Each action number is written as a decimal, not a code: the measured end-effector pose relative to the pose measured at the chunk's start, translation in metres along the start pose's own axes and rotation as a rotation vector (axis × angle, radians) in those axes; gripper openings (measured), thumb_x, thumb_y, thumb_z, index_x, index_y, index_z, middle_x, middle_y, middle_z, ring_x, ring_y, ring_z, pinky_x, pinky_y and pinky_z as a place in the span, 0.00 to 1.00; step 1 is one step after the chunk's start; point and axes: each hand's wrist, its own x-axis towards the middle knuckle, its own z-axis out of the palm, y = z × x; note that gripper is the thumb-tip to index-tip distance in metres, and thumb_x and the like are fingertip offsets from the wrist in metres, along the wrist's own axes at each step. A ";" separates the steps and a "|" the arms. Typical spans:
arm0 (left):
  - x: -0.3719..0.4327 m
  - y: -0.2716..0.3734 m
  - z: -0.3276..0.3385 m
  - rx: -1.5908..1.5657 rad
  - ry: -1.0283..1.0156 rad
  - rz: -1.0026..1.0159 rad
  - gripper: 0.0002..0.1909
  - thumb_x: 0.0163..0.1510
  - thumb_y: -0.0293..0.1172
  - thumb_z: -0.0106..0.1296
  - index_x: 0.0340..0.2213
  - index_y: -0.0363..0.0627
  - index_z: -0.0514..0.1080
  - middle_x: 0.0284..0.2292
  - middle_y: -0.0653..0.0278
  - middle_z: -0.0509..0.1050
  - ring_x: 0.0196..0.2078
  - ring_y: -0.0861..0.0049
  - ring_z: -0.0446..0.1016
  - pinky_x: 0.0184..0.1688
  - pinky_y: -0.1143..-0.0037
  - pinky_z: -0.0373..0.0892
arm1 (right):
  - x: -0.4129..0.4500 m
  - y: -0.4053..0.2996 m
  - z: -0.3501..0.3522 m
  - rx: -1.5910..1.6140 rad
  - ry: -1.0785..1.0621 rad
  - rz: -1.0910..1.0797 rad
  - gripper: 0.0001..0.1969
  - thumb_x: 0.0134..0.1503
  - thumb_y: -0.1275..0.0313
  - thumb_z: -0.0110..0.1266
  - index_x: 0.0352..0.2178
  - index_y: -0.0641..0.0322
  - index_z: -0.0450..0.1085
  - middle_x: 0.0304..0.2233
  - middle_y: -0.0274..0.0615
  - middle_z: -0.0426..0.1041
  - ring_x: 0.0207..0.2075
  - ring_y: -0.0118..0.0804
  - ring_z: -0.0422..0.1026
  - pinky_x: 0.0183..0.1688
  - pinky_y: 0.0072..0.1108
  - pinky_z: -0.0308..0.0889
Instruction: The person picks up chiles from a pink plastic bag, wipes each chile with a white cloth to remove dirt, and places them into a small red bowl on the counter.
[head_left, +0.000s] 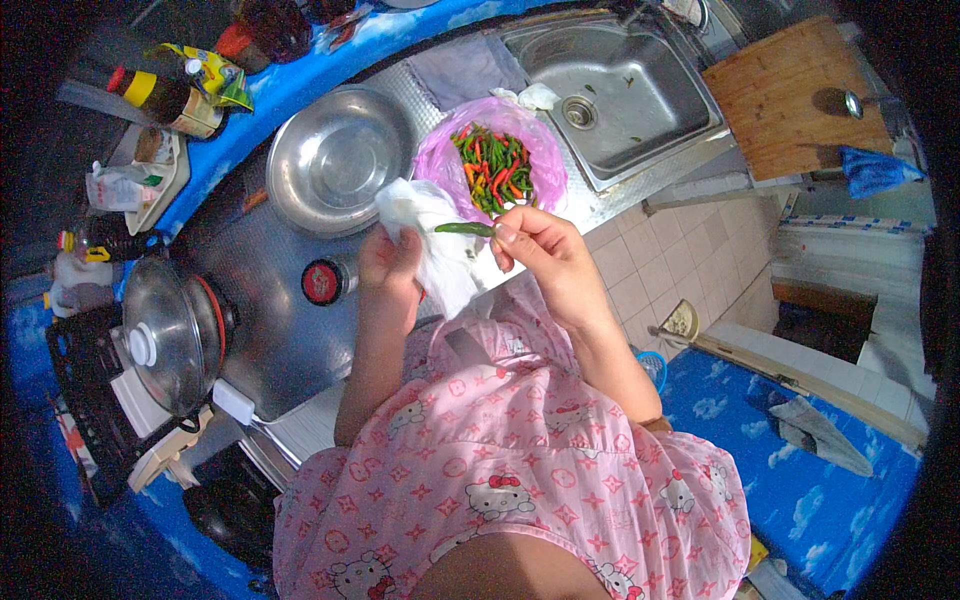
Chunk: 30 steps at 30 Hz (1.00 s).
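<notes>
Between the thumb and fingers of my right hand (544, 251) is a green chili pepper (463, 228), held level by one end. My left hand (388, 266) grips a crumpled white cloth or paper towel (435, 247) just left of the pepper. Some red shows at the lower edge of that hand, too small to name. Beyond my hands, an opened pink plastic bag (551, 142) holds many red and green chili peppers (491, 169). A wide stainless steel basin (289, 169) stands to the bag's left, its bottom bare.
A steel sink (690, 112) with green scraps lies at the back right, beside a wooden cutting board (795, 97). A jar with a red and black lid (322, 281) stands near my left forearm. Further left is a glass-lidded pan (161, 337). Sauce bottles (161, 97) line the blue ledge.
</notes>
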 end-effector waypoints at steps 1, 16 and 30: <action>-0.002 -0.002 0.000 0.009 -0.069 0.007 0.14 0.42 0.28 0.44 0.33 0.36 0.59 0.30 0.63 0.65 0.32 0.81 0.64 0.35 0.80 0.60 | 0.000 -0.001 0.001 0.000 -0.001 0.002 0.05 0.46 0.74 0.41 0.19 0.63 0.59 0.17 0.29 0.61 0.19 0.18 0.57 0.22 0.10 0.53; -0.002 0.006 0.018 0.419 0.190 0.125 0.05 0.40 0.25 0.47 0.22 0.37 0.65 0.20 0.68 0.67 0.21 0.88 0.64 0.23 0.86 0.60 | 0.008 -0.006 0.018 -0.779 0.244 -0.372 0.05 0.38 0.75 0.48 0.19 0.65 0.61 0.14 0.37 0.59 0.19 0.32 0.60 0.23 0.17 0.56; 0.004 0.002 0.001 0.622 0.183 0.093 0.06 0.40 0.25 0.47 0.24 0.37 0.65 0.21 0.67 0.67 0.21 0.86 0.65 0.23 0.84 0.61 | 0.011 0.017 0.001 -0.700 0.306 -0.353 0.04 0.42 0.76 0.43 0.18 0.67 0.60 0.15 0.39 0.60 0.17 0.29 0.59 0.20 0.16 0.54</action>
